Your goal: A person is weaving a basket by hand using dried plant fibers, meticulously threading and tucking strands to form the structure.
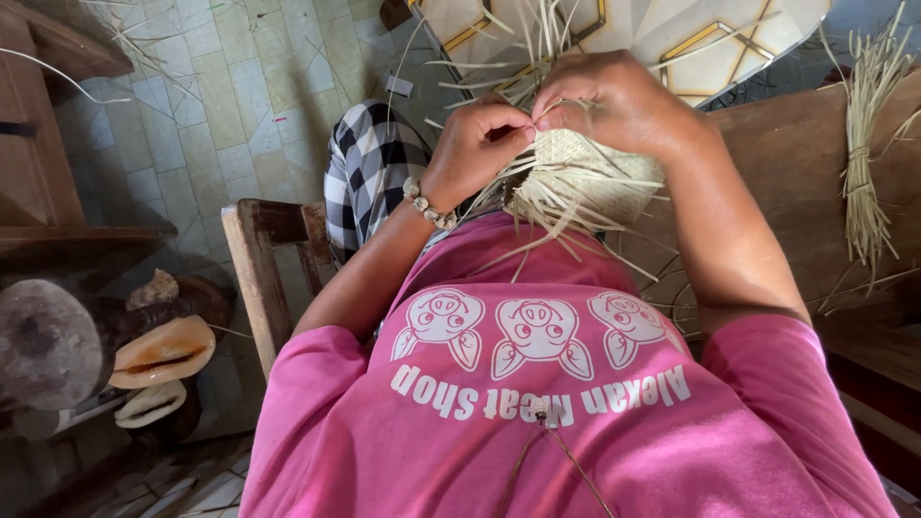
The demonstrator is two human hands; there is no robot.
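Pink shirt (537, 422), nearest. Woven straw piece (585, 177), half finished, held above the lap. Left hand (475, 144): fingers pinched shut on a straw strand (523, 163). Right hand (624, 101): fingers closed on strands at the weave's upper edge. Step judged: plaiting; next tuck needs one strand picked clear of the tangle. Loose straw bundle (863, 153) on wooden tabletop (796, 144), right. Checked cloth (369, 168), tiled floor (201, 105) beyond.
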